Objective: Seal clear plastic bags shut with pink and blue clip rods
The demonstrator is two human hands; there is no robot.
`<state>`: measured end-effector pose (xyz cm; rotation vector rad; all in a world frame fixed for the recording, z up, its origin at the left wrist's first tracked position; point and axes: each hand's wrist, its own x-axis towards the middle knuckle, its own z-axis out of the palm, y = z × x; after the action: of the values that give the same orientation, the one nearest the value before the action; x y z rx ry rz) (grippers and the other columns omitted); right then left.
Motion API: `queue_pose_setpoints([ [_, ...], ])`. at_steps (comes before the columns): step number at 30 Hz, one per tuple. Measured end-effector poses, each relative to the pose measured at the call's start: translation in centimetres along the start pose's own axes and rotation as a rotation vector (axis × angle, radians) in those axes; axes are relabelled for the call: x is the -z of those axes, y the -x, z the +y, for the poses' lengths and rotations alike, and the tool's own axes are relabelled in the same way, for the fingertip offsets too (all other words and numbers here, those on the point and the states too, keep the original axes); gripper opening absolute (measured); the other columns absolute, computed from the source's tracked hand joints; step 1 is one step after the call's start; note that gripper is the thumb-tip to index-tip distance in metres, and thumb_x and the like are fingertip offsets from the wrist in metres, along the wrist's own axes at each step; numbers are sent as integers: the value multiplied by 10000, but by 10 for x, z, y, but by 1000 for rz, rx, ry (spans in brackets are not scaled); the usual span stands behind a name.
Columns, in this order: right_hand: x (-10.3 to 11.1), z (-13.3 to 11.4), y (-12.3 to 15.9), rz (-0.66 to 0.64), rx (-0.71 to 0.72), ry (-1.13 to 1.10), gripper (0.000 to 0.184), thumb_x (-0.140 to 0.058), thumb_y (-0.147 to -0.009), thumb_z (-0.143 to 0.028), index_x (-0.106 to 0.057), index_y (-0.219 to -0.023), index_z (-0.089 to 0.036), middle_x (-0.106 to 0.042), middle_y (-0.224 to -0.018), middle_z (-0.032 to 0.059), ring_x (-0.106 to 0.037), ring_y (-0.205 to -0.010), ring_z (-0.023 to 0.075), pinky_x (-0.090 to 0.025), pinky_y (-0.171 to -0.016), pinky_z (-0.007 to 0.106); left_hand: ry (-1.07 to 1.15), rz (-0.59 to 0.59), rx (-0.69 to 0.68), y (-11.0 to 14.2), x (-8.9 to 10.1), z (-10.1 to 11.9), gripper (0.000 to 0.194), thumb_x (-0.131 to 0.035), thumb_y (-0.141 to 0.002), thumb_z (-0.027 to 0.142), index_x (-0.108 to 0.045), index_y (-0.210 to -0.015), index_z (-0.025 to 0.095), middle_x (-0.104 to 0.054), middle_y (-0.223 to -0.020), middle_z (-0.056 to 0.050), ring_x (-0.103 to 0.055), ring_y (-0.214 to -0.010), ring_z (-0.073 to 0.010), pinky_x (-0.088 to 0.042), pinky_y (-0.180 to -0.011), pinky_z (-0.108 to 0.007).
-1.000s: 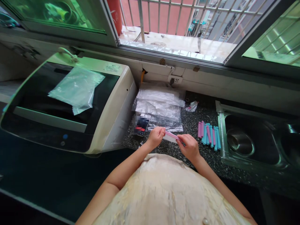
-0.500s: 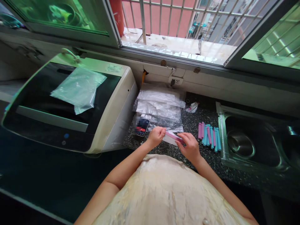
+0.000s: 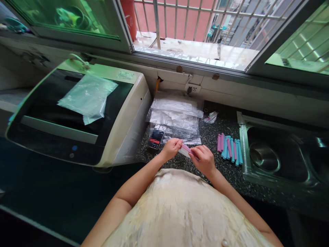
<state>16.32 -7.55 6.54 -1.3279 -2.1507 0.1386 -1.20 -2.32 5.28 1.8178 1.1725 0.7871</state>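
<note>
Between my two hands, just in front of my body, is a pink bag clip [image 3: 186,148]. My left hand [image 3: 171,150] is closed around its left end. Farther along it, my right hand [image 3: 204,159] pinches the clip with thumb and fingers and covers its right end. A whitish, thin plastic piece [image 3: 183,153] hangs below the clip; its full shape is hidden. Beyond my hands lie clear plastic bags [image 3: 176,115], spread in overlapping layers. Several pink and blue bag clips [image 3: 230,149] lie side by side to the right of my right hand.
A phone [image 3: 156,136] lies left of the bags. A metal sink [image 3: 243,151] is set into the speckled counter [image 3: 223,171] at right. The washing machine [image 3: 128,127] at left carries another plastic bag [image 3: 88,94]. A crumpled wrapper [image 3: 211,117] and a wall socket [image 3: 193,88] are behind.
My right hand has slid left along the pink bag clip, closer to my left hand, and now covers more of it. My left hand has stayed nearly in place.
</note>
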Motion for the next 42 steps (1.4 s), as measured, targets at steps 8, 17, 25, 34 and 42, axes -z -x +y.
queue_pose_setpoints([
  [8,-1,-4,1,66,-26,-19,84,-514,-788,-218,-588,-756,-193,-579,-688,37,-523,-649,147,-416,-611,258,111,-29,21,-2,-1,2,539,-224,-838,550,-446,-533,165,-482,-555,-11,-454,-575,-118,-350,-595,-261],
  [17,-4,-5,4,70,-23,-17,55,-516,-772,-203,-555,-743,-177,-552,-661,11,-498,-551,98,-395,-529,205,239,-105,116,-2,-4,2,531,-270,-798,585,-415,-510,163,-409,-508,17,-377,-522,-94,-302,-546,-247],
  [25,-5,-1,4,58,-31,-78,73,-535,-782,-222,-547,-723,-181,-528,-631,-1,-479,-528,87,-376,-505,199,324,-120,134,-3,-6,5,553,-259,-765,640,-391,-503,172,-370,-494,27,-330,-501,-86,-280,-530,-253],
  [34,-2,-3,0,90,-1,-107,57,-547,-761,-190,-537,-706,-181,-515,-609,-10,-457,-510,81,-358,-480,194,454,-131,175,-4,-13,-1,564,-285,-723,697,-332,-496,183,-298,-478,44,-270,-487,-75,-242,-508,-254],
  [42,0,-2,-1,101,-3,-114,51,-550,-753,-188,-540,-703,-183,-514,-608,-8,-462,-515,84,-367,-480,195,508,-127,172,-6,-14,1,573,-306,-705,717,-312,-495,184,-271,-478,50,-243,-484,-70,-223,-503,-254],
])
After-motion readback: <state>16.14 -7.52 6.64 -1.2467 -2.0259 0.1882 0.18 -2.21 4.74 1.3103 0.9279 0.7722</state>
